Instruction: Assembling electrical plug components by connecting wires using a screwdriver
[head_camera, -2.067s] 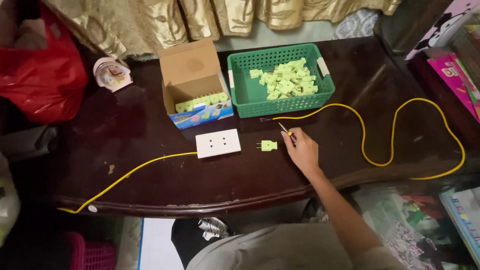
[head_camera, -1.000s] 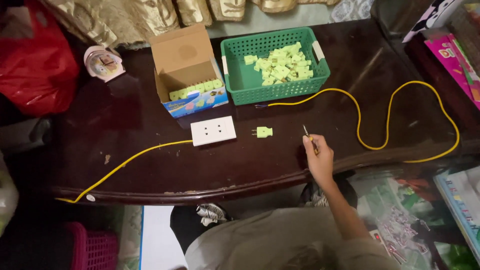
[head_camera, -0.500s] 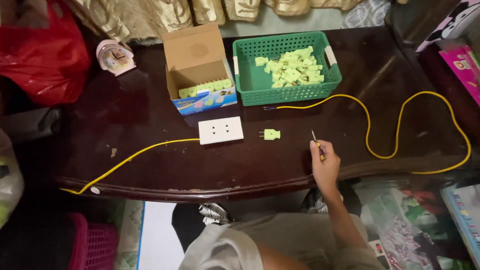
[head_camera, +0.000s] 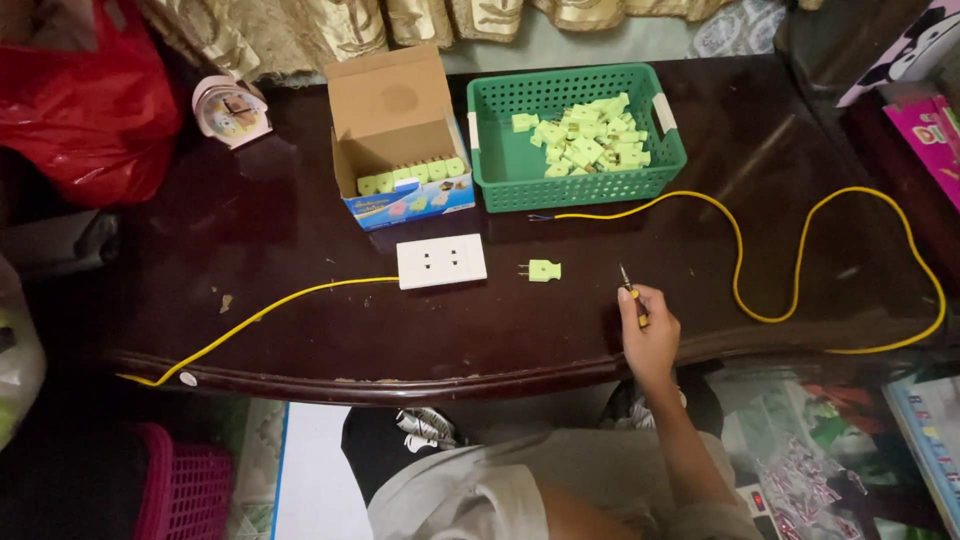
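Right of centre, the right hand (head_camera: 650, 335) has its fingers closed around a small screwdriver (head_camera: 631, 294), near a green plug (head_camera: 541, 270) on the desk (head_camera: 250, 240).

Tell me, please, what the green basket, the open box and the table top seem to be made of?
Green basket: probably moulded plastic, with a uniform perforated lattice and matte colour. Open box: cardboard, with a plain brown inside and folded flaps. Table top: apparently dark varnished wood, glossy with reflections; laminate is possible.

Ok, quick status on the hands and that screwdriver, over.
Right hand grips small screwdriver, tip up. Left hand out of view. Green plug lies apart beside white socket. Nothing between them.
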